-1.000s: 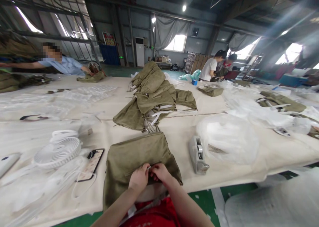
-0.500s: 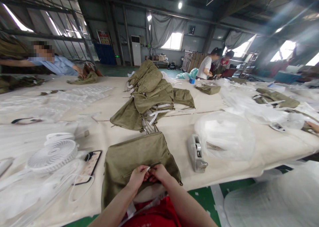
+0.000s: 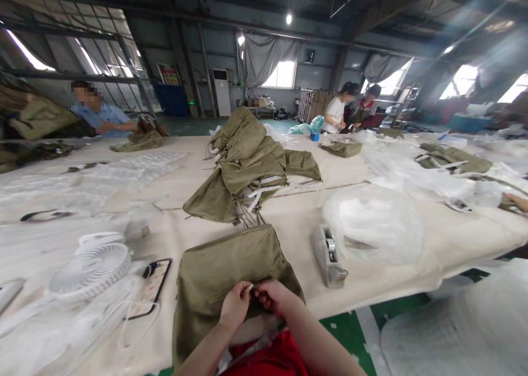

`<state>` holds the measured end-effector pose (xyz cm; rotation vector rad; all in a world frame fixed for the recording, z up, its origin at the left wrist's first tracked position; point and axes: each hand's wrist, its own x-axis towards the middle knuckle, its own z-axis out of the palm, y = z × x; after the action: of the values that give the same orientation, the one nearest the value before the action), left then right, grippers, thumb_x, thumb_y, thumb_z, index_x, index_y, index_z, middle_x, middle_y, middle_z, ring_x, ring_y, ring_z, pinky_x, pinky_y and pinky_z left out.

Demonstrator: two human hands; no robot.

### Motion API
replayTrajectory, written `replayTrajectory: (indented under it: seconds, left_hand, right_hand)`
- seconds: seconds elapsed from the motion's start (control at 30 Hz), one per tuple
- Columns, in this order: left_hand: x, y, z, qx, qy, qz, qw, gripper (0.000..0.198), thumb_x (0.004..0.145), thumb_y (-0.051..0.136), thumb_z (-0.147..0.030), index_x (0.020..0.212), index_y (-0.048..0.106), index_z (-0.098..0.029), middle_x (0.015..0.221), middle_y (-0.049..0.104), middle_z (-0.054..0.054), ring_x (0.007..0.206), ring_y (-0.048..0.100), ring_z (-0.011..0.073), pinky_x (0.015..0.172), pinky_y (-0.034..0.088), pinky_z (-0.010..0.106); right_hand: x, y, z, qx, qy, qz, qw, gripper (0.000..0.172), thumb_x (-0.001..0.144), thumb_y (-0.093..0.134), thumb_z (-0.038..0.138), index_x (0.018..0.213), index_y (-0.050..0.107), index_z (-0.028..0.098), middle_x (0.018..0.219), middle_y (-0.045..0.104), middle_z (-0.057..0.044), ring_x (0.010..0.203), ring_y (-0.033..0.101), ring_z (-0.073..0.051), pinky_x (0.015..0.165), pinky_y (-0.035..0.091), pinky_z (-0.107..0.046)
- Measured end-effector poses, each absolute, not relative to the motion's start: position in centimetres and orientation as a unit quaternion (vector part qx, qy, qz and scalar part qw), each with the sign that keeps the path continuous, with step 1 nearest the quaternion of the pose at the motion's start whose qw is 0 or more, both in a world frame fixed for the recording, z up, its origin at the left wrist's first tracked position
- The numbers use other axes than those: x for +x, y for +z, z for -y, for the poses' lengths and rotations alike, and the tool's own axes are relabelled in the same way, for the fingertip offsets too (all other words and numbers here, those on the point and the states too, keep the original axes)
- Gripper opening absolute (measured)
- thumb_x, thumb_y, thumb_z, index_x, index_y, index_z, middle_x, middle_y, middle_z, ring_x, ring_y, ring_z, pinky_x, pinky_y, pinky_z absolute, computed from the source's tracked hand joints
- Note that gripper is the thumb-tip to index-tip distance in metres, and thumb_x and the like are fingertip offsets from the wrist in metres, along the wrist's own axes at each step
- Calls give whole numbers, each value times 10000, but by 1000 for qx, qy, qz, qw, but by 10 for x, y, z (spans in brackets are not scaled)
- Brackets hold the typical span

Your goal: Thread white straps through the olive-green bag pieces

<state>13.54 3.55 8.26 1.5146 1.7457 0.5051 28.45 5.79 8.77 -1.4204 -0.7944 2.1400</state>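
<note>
An olive-green fabric bag [image 3: 231,255] lies in front of me at the table's near edge. Above its lower part, my left hand [image 3: 236,304] is closed in a pinch on a small white piece [image 3: 250,288], whose kind I cannot make out. Close beside it, my right hand [image 3: 270,296] has its fingers bent together near the same piece; what they hold, if anything, is hidden. Just beyond the bag sits a heap of olive-green bags [image 3: 251,169] with white strips and loose straps showing.
To the right stand a tape dispenser [image 3: 330,257] and clear plastic bags [image 3: 371,224]. On the left are a white fan [image 3: 91,271], a phone [image 3: 149,289] and plastic sheets [image 3: 136,172]. A co-worker in blue [image 3: 99,114] is at the far left; two people [image 3: 346,109] work behind the table.
My hands have drawn slightly apart, still over the bag. The view has shifted a little. The co-worker in blue has pulled the outstretched arm in.
</note>
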Motion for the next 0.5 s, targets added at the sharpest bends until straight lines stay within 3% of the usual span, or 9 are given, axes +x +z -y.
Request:
replayTrajectory:
  seconds: [0.17, 0.3, 0.37, 0.5]
  left_hand:
    - [135, 98, -30, 631, 180, -683, 320, 316, 882, 413, -130, 1182, 496, -184, 923, 705, 32, 828, 656, 113, 720, 443, 199]
    - [136, 101, -30, 606, 146, -716, 316, 183, 894, 431, -239, 931, 592, -160, 792, 703, 49, 720, 661, 145, 627, 439, 221]
    - [136, 97, -31, 574, 130, -713, 381, 299, 914, 387, -326, 816, 619, -164, 742, 701, 49, 631, 653, 145, 566, 440, 223]
    - [135, 91, -32, 551, 180, -691, 432, 314, 905, 397, -346, 915, 667, -185, 797, 722, 23, 671, 665, 138, 609, 478, 212]
  right_hand:
    - [280, 86, -56, -509, 790, 244, 238, 226, 757, 497, 165, 533, 524, 148, 431, 410, 44, 369, 291, -49, 376, 137, -184]
    - [280, 85, -54, -499, 794, 231, 259, 232, 777, 535, 207, 553, 523, 150, 454, 421, 52, 370, 297, -41, 376, 146, -182]
    - [280, 84, -53, -490, 793, 233, 276, 212, 768, 569, 220, 572, 527, 151, 484, 455, 51, 379, 322, -38, 381, 165, -180]
    - [279, 82, -51, -479, 789, 248, 294, 152, 748, 610, 221, 624, 565, 145, 512, 503, 47, 391, 372, -40, 396, 213, -177]
